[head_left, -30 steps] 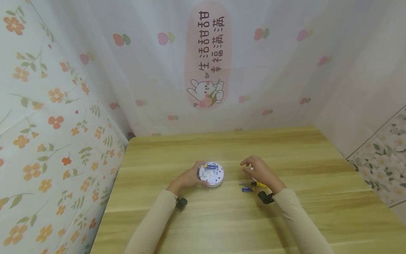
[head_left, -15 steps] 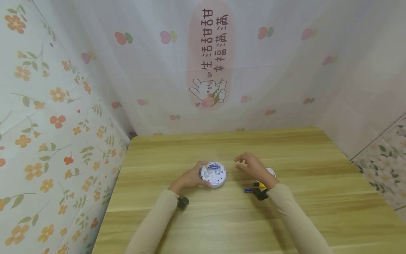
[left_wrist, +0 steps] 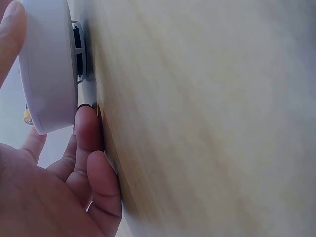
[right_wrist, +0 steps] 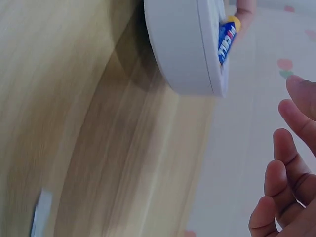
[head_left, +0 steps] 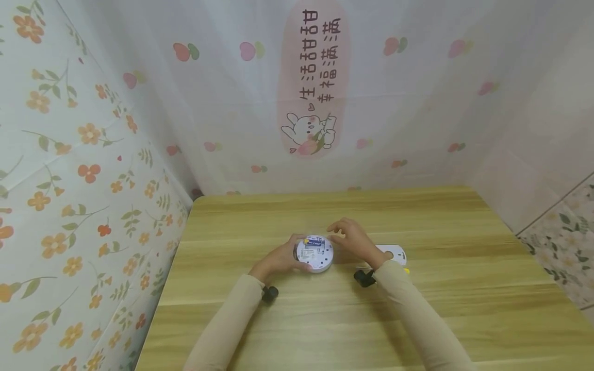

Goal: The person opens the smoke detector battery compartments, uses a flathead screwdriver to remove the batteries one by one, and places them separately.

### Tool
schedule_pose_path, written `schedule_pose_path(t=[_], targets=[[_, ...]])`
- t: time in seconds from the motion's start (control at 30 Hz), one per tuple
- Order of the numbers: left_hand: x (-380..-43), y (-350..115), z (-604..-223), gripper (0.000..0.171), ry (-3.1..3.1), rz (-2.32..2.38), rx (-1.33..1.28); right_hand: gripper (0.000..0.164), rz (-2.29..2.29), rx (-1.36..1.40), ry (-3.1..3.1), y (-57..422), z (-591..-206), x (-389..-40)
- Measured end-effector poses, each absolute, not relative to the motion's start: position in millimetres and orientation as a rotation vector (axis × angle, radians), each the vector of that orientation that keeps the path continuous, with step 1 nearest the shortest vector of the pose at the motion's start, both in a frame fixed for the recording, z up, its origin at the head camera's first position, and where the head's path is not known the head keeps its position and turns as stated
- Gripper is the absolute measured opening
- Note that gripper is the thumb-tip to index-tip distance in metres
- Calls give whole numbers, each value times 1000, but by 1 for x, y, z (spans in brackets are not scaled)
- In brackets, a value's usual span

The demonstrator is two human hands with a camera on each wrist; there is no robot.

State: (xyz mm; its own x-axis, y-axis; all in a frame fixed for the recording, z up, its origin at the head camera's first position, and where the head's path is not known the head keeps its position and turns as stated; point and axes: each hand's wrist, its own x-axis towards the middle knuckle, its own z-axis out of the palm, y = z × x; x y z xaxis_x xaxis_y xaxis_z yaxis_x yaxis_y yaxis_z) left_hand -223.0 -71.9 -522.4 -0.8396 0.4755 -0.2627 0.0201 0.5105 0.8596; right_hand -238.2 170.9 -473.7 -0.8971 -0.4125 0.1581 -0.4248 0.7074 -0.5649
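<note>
A round white smoke alarm (head_left: 315, 260) is held tilted just over the table, with its open battery bay facing up. One blue battery (head_left: 316, 243) with a yellow end lies in that bay; the right wrist view also shows this battery (right_wrist: 227, 41). My left hand (head_left: 279, 258) grips the alarm by its left side, thumb at the near edge and fingers at the far edge. In the left wrist view, a slotted vent (left_wrist: 80, 52) faces the tabletop. My right hand (head_left: 355, 240), fingers loosely bent and holding nothing, hovers by the alarm's right rim.
A white plate with a hole (head_left: 399, 251) lies to the right, partly behind my right wrist. A screwdriver's yellow handle (head_left: 406, 271) shows beside my right sleeve. The wooden table (head_left: 260, 216) meets a printed curtain (head_left: 209, 113) at the back.
My right hand has moved left from near the screwdriver to the alarm's rim, uncovering the white plate. The loose battery on the table is now hidden behind my right wrist. My left hand keeps its grip.
</note>
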Motion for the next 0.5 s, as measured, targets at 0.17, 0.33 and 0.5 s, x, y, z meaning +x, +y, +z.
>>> schedule_pose_path(t=[0.17,0.33,0.5], targets=[[-224,-72,-523,102,2301,1271,402,21,1021,670,-2929,156,-475,-239],[-224,-71,-523,102,2289,1295,406,19,1039,665,-2939,148,-479,-239],[-223,-71,-522,102,2292,1304,412,15,1063,671,-2931,141,-483,-241]])
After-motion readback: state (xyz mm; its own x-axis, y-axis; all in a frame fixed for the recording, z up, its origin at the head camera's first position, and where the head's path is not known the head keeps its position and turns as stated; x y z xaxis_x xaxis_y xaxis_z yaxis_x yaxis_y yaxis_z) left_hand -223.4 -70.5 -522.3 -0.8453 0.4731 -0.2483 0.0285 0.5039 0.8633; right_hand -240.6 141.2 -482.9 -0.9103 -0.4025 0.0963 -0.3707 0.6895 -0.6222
